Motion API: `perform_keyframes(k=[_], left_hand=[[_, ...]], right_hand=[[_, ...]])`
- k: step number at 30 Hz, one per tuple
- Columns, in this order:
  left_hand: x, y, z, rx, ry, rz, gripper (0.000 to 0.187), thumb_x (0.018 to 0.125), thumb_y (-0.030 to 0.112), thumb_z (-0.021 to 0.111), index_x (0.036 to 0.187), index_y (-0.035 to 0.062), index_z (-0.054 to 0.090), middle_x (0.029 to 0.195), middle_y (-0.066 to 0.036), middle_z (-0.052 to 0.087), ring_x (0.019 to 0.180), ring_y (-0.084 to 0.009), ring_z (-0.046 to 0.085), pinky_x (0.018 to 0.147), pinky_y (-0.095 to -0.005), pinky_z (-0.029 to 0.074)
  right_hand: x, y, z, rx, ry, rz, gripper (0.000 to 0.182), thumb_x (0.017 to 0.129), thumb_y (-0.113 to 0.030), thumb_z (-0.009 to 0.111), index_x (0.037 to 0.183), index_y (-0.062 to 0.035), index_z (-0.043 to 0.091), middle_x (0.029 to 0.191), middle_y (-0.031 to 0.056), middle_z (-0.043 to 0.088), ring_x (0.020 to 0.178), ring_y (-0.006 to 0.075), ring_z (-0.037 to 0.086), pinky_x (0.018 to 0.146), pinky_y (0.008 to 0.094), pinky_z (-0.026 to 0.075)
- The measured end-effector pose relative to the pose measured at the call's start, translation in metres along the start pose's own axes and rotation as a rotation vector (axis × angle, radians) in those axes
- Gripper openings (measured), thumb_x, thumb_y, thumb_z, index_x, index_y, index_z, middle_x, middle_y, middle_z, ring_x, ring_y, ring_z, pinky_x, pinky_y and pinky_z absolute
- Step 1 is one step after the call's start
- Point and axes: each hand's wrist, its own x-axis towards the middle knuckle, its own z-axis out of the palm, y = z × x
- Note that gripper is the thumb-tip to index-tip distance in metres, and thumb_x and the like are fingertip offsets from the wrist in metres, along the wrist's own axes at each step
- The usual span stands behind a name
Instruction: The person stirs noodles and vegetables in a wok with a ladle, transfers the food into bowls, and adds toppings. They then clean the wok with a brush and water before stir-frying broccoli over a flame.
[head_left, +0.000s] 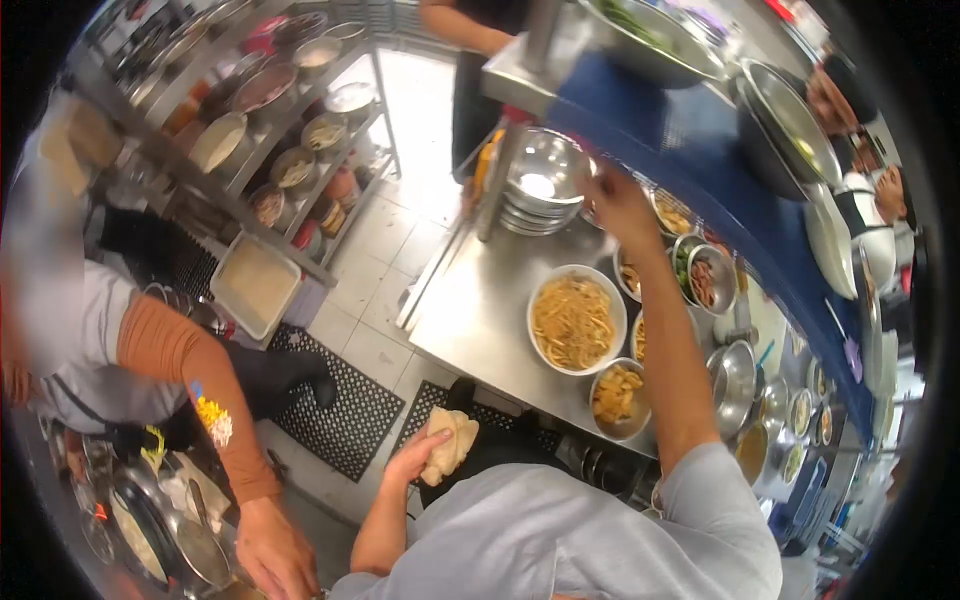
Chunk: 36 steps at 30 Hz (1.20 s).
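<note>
My left hand (412, 458) is closed around a folded beige cloth (451, 447), held low in front of the counter. My right hand (622, 205) reaches across the counter, just right of a stack of steel bowls (545, 180). Its fingers are bent downward but blurred, so I cannot make out what they touch. Below my right forearm, a white bowl of noodles (573, 320) stands on the steel counter (470, 300). Nearer me sits a steel bowl with yellowish-brown food pieces (617, 395). A bowl of reddish meat strips (705, 280) lies right of the forearm.
At left, a co-worker's hand (275, 550) hangs near pans (200, 550). A rack (245, 170) with several containers stands behind, with a tub of pale liquid (257, 280) beside it. A blue-covered shelf (690, 170) carries large bowls above the counter. Black mats (335, 400) cover part of the floor.
</note>
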Motion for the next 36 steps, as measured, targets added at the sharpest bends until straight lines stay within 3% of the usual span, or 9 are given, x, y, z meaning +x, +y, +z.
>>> perform_keyframes(k=[5, 8, 13, 16, 22, 27, 30, 33, 36], left_hand=[[-0.025, -0.022, -0.039, -0.022, 0.105, 0.027, 0.052, 0.092, 0.03, 0.064, 0.13, -0.0022, 0.051, 0.117, -0.016, 0.061, 0.092, -0.0214, 0.065, 0.076, -0.0299, 0.055], [-0.049, -0.015, -0.036, 0.291, 0.32, 0.038, 0.06, 0.09, 0.04, 0.064, 0.129, -0.003, 0.053, 0.12, -0.013, 0.062, 0.107, -0.0197, 0.059, 0.093, -0.0301, 0.046], [-0.036, -0.009, -0.043, 0.21, 0.034, 0.177, 0.073, 0.087, 0.05, 0.064, 0.139, 0.0018, 0.045, 0.135, -0.013, 0.052, 0.122, -0.0217, 0.049, 0.105, -0.0332, 0.037], [-0.043, 0.019, -0.009, 0.438, 0.29, 0.238, 0.08, 0.085, 0.046, 0.067, 0.144, 0.0011, 0.036, 0.141, -0.014, 0.047, 0.128, -0.0253, 0.045, 0.111, -0.0364, 0.031], [-0.023, 0.024, 0.022, 0.224, 0.274, 0.49, 0.064, 0.086, 0.011, 0.065, 0.14, 0.0013, 0.032, 0.126, -0.016, 0.053, 0.112, -0.0234, 0.056, 0.093, -0.0328, 0.049], [0.013, 0.089, 0.06, 0.597, 0.406, 0.77, 0.054, 0.088, 0.015, 0.064, 0.132, 0.0002, 0.036, 0.123, -0.021, 0.056, 0.112, -0.0305, 0.057, 0.094, -0.0391, 0.047], [0.065, 0.125, 0.071, 1.008, 0.469, 0.83, 0.056, 0.087, 0.016, 0.066, 0.131, -0.0034, 0.038, 0.122, -0.026, 0.055, 0.111, -0.0373, 0.057, 0.093, -0.0434, 0.046], [0.097, 0.139, 0.075, 1.392, 0.644, 1.02, 0.054, 0.086, 0.017, 0.066, 0.128, -0.0083, 0.043, 0.117, -0.028, 0.056, 0.106, -0.0409, 0.057, 0.09, -0.0466, 0.046], [0.084, 0.113, 0.095, 1.216, 0.877, 1.242, 0.048, 0.089, 0.018, 0.065, 0.126, -0.008, 0.046, 0.106, -0.023, 0.062, 0.093, -0.0394, 0.061, 0.084, -0.045, 0.049]], right_hand=[[0.099, -0.026, 0.021, -0.031, -0.117, -0.126, 0.035, 0.092, -0.035, 0.063, 0.113, -0.0059, 0.064, 0.075, 0.0024, 0.063, 0.064, 0.0122, 0.056, 0.059, 0.0293, 0.046], [0.119, -0.008, 0.01, -0.039, -0.139, -0.115, 0.034, 0.092, -0.034, 0.062, 0.112, -0.006, 0.064, 0.077, 0.0029, 0.064, 0.066, 0.0122, 0.057, 0.059, 0.0286, 0.046], [0.149, 0.005, 0.005, -0.034, -0.137, -0.085, 0.032, 0.092, -0.032, 0.061, 0.111, -0.0062, 0.064, 0.08, 0.0039, 0.064, 0.068, 0.0124, 0.058, 0.06, 0.0274, 0.047], [0.159, 0.011, 0.003, 0.006, -0.124, -0.119, 0.031, 0.093, -0.031, 0.06, 0.111, -0.0063, 0.063, 0.082, 0.0045, 0.065, 0.07, 0.0124, 0.058, 0.06, 0.0267, 0.047], [0.141, 0.008, 0.005, 0.218, -0.113, -0.101, 0.028, 0.093, -0.029, 0.058, 0.11, -0.0065, 0.063, 0.086, 0.0056, 0.066, 0.072, 0.0126, 0.06, 0.061, 0.0253, 0.047], [0.088, 0.006, -0.014, 0.909, -0.166, -0.151, 0.026, 0.094, -0.027, 0.057, 0.109, -0.0067, 0.063, 0.089, 0.0066, 0.066, 0.075, 0.0127, 0.061, 0.061, 0.0241, 0.048], [-0.015, 0.003, -0.019, 0.854, -0.05, 0.024, 0.028, 0.093, -0.029, 0.057, 0.105, -0.0039, 0.062, 0.085, 0.0057, 0.067, 0.074, 0.0086, 0.06, 0.057, 0.0221, 0.046], [-0.133, 0.083, -0.008, 0.969, -0.366, 0.247, 0.032, 0.088, -0.031, 0.063, 0.104, -0.0031, 0.062, 0.083, 0.0066, 0.067, 0.069, 0.011, 0.06, 0.058, 0.0241, 0.048], [-0.278, 0.091, -0.013, 1.141, -0.718, 0.488, 0.042, 0.081, -0.02, 0.072, 0.116, -0.0033, 0.056, 0.084, 0.0099, 0.065, 0.075, 0.0173, 0.066, 0.063, 0.0279, 0.051]])
